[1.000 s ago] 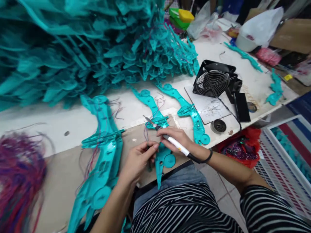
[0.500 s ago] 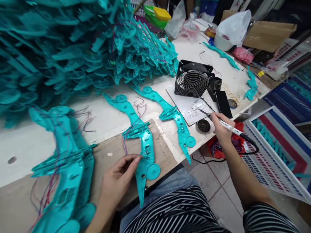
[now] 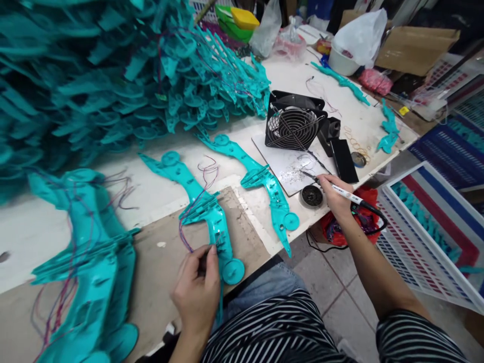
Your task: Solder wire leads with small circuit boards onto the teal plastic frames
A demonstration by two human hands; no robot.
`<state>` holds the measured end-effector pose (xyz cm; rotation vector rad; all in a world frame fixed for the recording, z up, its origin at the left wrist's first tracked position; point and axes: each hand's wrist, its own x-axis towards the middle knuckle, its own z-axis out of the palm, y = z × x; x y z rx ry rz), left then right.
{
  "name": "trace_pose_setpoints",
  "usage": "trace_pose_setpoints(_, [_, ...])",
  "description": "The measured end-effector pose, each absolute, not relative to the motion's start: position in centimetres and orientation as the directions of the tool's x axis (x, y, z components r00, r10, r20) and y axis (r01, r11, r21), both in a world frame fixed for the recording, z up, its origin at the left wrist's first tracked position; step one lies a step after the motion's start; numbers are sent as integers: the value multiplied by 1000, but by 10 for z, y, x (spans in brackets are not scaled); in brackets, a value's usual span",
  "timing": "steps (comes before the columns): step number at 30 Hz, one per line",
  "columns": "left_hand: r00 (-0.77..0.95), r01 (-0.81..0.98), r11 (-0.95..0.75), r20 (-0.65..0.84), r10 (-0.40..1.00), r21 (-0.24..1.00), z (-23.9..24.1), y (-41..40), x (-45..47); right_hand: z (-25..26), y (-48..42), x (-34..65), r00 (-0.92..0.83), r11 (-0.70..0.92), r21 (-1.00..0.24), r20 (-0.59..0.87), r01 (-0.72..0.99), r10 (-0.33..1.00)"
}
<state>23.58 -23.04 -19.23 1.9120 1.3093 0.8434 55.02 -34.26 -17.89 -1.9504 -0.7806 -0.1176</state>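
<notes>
My right hand (image 3: 333,194) is closed around a white soldering iron (image 3: 346,193), its tip over a grey plate (image 3: 291,166) flecked with solder, in front of a black fan (image 3: 293,125). A small round black tin (image 3: 312,195) sits just left of that hand. My left hand (image 3: 198,290) has its fingers curled at the near end of a long teal plastic part (image 3: 206,212) lying on a brown board (image 3: 159,267). It pinches thin red and blue wires that run from that part. A second teal part (image 3: 264,184) lies to the right.
A huge heap of teal parts (image 3: 94,70) fills the back left. A stack of wired teal parts (image 3: 83,267) lies at the near left. Bags, a cardboard box (image 3: 416,48) and a white bowl (image 3: 340,63) crowd the far right. A striped crate (image 3: 434,227) stands on the floor.
My right hand carried the soldering iron away from the teal part to the grey plate by the fan. My left hand stayed at the part's near end and curled tighter on the wires.
</notes>
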Motion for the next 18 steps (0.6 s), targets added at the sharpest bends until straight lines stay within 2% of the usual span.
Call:
trace_pose_setpoints(5, [212, 461, -82, -20, 977, 883, -189, -225, 240, -177, -344, 555, 756, -271, -752, 424, 601, 498])
trace_pose_setpoints(8, [211, 393, 72, -166, 963, 917, -186, -216, 237, -174, -348, 549, 810, -272, -803, 386, 531, 442])
trace_pose_setpoints(11, [236, 325, 206, -290, 927, 923, -184, -204, 233, -171, -350, 527, 819, -177, -838, 423, 517, 389])
trace_pose_setpoints(14, [267, 270, 273, -344, 900, 923, -183, -196, 231, -165, -347, 488, 686, -9, -819, 475, 574, 551])
trace_pose_setpoints(16, [279, 268, 274, -347, 895, 924, -182, -195, 231, -159, -343, 459, 525, 105, -798, 482, 593, 702])
trace_pose_setpoints(18, [286, 279, 258, -337, 897, 925, -181, -196, 232, -154, -337, 433, 377, 199, -766, 503, 611, 778])
